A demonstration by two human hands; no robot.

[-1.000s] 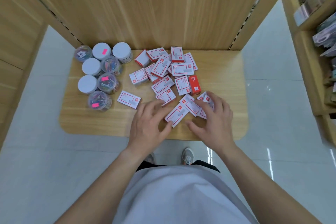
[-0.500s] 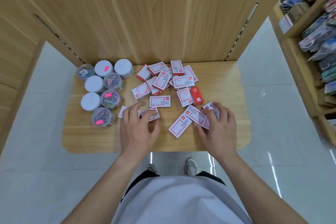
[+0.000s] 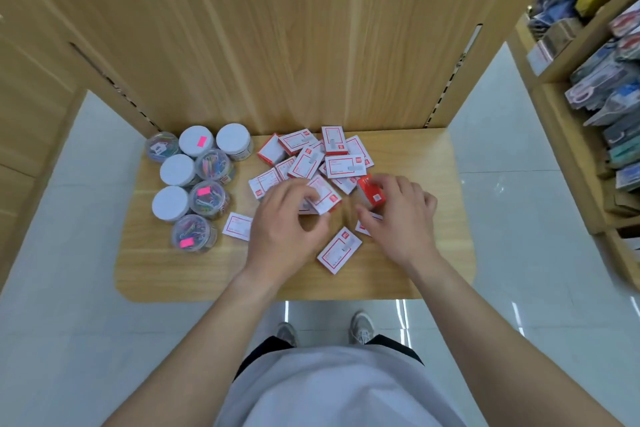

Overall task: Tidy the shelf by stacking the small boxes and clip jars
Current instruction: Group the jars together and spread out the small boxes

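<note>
Several small red-and-white boxes (image 3: 344, 166) lie scattered over the middle and back of the wooden shelf (image 3: 173, 274). My left hand (image 3: 282, 229) pinches one white-faced box (image 3: 323, 196) at its near end. My right hand (image 3: 398, 215) grips a red box (image 3: 371, 191) standing on its side, and covers another box beneath the palm. One box (image 3: 338, 250) lies alone between my hands, another (image 3: 237, 226) left of my left hand. Several clip jars (image 3: 194, 191) with white lids or clear tops cluster at the left.
The shelf's wooden back panel (image 3: 311, 38) rises right behind the boxes. A neighbouring shelf unit (image 3: 595, 80) full of packaged goods stands at the right. White tiled floor (image 3: 69, 340) surrounds the shelf, with my shoes (image 3: 360, 326) below its front edge.
Both hands moved forward into the pile. My left hand left the box near the jars and took a box in the middle; my right hand took hold of the red box.
</note>
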